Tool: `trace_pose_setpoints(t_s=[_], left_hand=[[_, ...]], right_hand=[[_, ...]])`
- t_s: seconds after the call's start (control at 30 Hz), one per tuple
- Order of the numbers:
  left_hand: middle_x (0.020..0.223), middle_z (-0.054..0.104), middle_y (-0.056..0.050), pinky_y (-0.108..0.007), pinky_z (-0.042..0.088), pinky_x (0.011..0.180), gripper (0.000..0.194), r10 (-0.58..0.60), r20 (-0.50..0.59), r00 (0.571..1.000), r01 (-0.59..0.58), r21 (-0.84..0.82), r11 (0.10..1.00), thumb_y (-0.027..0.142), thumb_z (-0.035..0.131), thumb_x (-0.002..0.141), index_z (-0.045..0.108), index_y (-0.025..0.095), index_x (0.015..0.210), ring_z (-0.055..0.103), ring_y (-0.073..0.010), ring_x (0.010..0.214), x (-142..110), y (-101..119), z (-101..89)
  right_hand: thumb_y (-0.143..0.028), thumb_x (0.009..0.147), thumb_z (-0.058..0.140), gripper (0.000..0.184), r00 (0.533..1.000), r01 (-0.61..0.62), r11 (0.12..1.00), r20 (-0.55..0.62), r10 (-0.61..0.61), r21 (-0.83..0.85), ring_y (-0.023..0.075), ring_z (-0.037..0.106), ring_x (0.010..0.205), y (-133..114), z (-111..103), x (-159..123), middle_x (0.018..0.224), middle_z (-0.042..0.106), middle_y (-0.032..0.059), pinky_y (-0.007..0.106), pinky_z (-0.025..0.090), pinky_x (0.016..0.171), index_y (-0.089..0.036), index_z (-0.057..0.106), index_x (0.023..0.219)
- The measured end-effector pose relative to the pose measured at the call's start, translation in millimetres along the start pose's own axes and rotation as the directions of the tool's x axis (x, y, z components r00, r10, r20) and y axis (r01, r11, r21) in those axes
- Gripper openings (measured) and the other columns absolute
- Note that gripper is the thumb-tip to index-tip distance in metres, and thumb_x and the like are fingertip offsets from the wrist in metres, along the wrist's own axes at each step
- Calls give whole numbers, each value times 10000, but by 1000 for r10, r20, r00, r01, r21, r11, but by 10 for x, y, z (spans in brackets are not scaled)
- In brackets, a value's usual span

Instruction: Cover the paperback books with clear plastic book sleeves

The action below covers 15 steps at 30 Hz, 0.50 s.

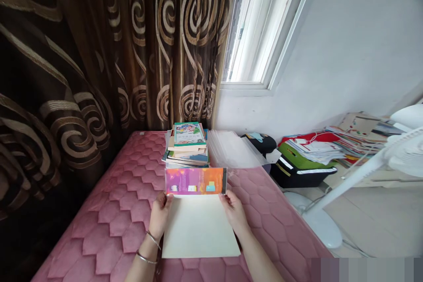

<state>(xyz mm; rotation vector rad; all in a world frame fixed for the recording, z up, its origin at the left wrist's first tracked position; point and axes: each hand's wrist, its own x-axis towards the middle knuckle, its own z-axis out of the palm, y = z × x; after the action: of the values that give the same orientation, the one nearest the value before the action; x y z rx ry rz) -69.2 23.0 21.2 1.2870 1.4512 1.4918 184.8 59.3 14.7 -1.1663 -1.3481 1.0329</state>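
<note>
Between my hands is a book (201, 227), a cream-white page or inside cover facing up and a purple-and-orange printed panel (194, 180) along its far side. The panel has a glossy look. My left hand (160, 213) is closed on the book's left edge where the two parts meet, thumb on top. On the opposite edge, my right hand (235, 212) grips it the same way. Just beyond lies a stack of books (187, 154), topped by one with a green-bordered cover (188, 134). Clear plastic sheets (236, 150) lie to the right of that stack.
A pink quilted mattress (112, 224) lies under everything. Patterned brown curtains (168, 44) hang behind and left. Past the mattress's right edge are a black-and-green box (297, 165), piled papers (358, 141) and a white standing fan (350, 180).
</note>
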Motion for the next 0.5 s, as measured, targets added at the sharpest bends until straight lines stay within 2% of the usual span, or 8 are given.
trace_pose_setpoints(t_s=[0.2,0.33,0.5], left_hand=[[848,696,-77,-312,489,780,425,5,14,1000,-6,71,997,542,505,802,626,143,886,624,-225,865,-5,24,0],[770,676,-56,-300,486,746,434,15,-36,999,-10,140,990,571,501,783,616,155,833,614,-207,789,-14,54,-4],[756,669,-48,-296,485,713,428,19,-36,999,-13,168,986,559,490,797,622,154,841,603,-199,754,-24,78,-7]], right_hand=[[-638,743,580,491,998,-46,998,40,44,34,198,599,652,-27,-7,-11,773,680,57,277,472,580,-183,637,916],[-646,737,574,486,1000,1,1000,-23,-1,-23,211,601,685,1,-1,3,757,677,58,285,477,594,-186,653,872],[-653,730,571,479,999,8,997,-51,-12,-71,215,595,697,30,6,20,745,668,54,291,474,603,-197,662,845]])
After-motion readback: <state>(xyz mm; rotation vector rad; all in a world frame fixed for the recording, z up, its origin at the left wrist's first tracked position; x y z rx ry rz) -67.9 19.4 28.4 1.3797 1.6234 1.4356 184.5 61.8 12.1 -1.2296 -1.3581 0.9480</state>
